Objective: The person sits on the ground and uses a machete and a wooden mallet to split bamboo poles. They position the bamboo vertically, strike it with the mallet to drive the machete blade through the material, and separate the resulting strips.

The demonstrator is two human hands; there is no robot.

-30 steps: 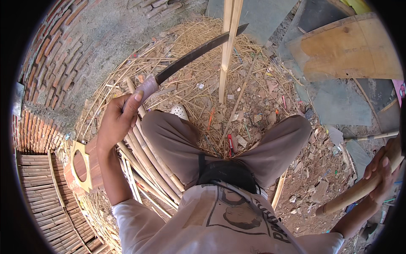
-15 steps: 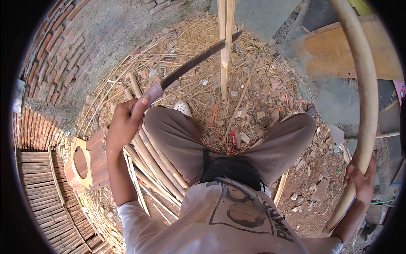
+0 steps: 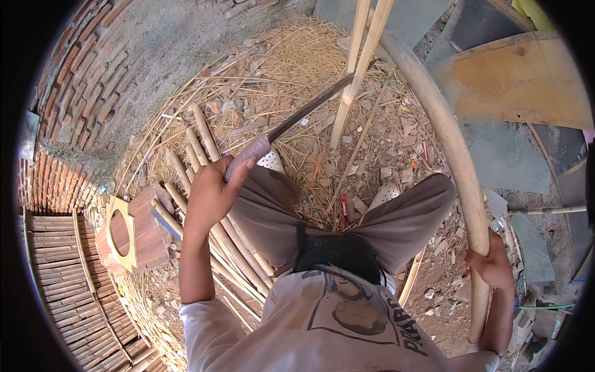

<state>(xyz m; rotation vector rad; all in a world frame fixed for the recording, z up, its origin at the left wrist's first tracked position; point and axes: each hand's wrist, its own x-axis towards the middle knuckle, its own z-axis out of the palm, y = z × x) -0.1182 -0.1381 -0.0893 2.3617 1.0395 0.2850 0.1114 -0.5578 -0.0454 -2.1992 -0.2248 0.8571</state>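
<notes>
My left hand grips the pale purple handle of a machete. Its dark blade slants up and away to the right and meets a split bamboo pole. The bamboo stands upright, its two halves spread apart above the blade; the blade tip shows past them. On the right, my right hand is wrapped round a long, smooth, curved wooden or bamboo pole. The far end of this pole passes behind the split bamboo.
Several bamboo poles lie by my left leg, near a brown board with a yellow ring-shaped piece. Straw and rubble cover the ground between my feet, with a red object. A brick wall stands left; boards lie right.
The machete and my left hand have moved right. My right hand has brought the curved pole inward to the left, and the bamboo halves have tilted right and spread wider.
</notes>
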